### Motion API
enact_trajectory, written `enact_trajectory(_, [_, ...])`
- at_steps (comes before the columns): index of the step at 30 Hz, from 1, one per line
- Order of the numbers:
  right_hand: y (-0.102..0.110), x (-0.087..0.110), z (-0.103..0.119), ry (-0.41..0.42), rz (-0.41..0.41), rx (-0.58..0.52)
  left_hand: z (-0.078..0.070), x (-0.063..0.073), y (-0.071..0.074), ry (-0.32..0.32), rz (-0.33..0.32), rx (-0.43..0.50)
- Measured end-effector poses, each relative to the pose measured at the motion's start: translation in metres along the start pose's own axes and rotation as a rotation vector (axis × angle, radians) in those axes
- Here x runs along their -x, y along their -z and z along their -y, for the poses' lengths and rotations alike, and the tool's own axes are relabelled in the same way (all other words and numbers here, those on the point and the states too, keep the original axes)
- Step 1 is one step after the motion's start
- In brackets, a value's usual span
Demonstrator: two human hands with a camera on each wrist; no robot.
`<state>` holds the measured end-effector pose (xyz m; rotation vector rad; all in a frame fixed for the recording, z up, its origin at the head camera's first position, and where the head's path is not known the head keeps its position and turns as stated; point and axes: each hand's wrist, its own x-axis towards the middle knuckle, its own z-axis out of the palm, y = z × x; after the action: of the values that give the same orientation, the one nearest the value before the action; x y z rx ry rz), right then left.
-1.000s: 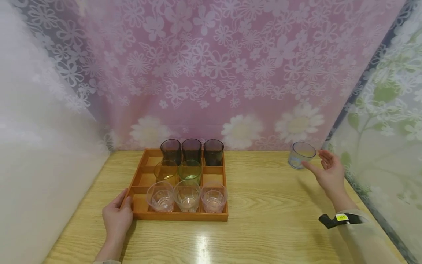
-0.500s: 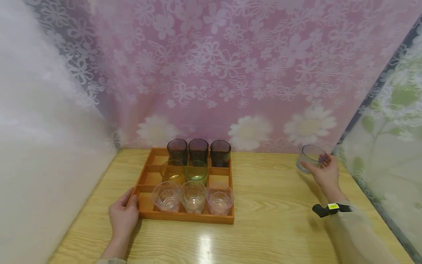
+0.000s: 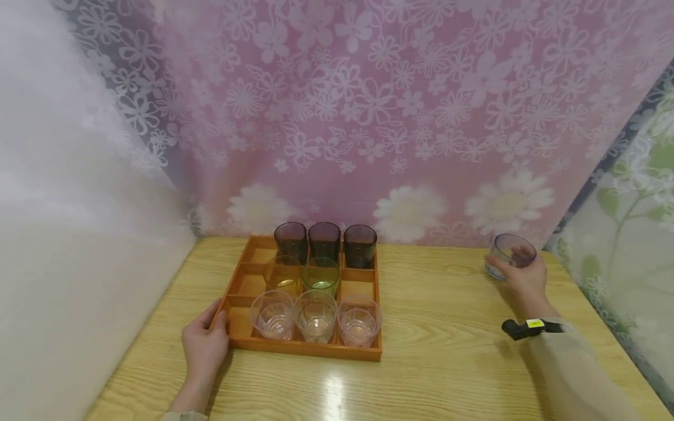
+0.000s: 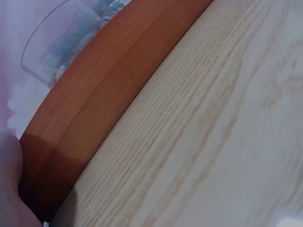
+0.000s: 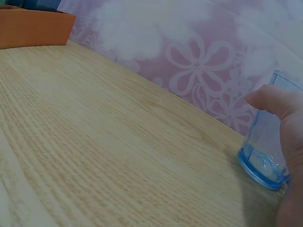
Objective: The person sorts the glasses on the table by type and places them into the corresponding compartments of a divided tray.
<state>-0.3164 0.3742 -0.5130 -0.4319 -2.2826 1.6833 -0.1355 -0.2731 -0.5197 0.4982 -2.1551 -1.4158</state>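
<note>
At the far right my right hand (image 3: 529, 283) wraps round a clear glass with a blue tint (image 3: 499, 250), thumb on its near side, fingers behind it. In the right wrist view the glass's thick blue base (image 5: 258, 169) is close over the table and a little tilted. My left hand (image 3: 204, 345) grips the left front corner of an orange-brown wooden compartment tray (image 3: 305, 349). Three dark purple glasses (image 3: 324, 241) stand in its back row. A yellow glass (image 3: 281, 275) and a green glass (image 3: 321, 278) fill middle compartments, and three clear, partly pinkish glasses (image 3: 316, 316) stand in front.
The light wooden table (image 3: 437, 362) stretches between the tray and the right hand. A pink flowered curtain (image 3: 337, 146) hangs right behind the table's back edge. Pale sheets close off the left side (image 3: 95, 234) and the right side (image 3: 626, 234).
My right hand has closed round the blue-tinted glass, which it stood beside one second ago. The head view has shifted slightly, so everything sits further right. The left hand keeps its grip on the tray.
</note>
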Motion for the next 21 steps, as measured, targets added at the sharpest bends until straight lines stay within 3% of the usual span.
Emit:
enact_trajectory(8, [0.003,-0.005,-0.001,0.048,0.013,0.018,-0.001,0.0,0.0,0.012,0.011,-0.002])
enact_trajectory(18, [0.008,0.002,0.012,0.016,-0.029,-0.142,-0.002,0.001,0.001,0.017,0.025,-0.003])
enact_trajectory(21, [0.006,0.006,0.018,0.022,0.004,-0.259,-0.001,0.001,0.002,0.019,0.023,-0.008])
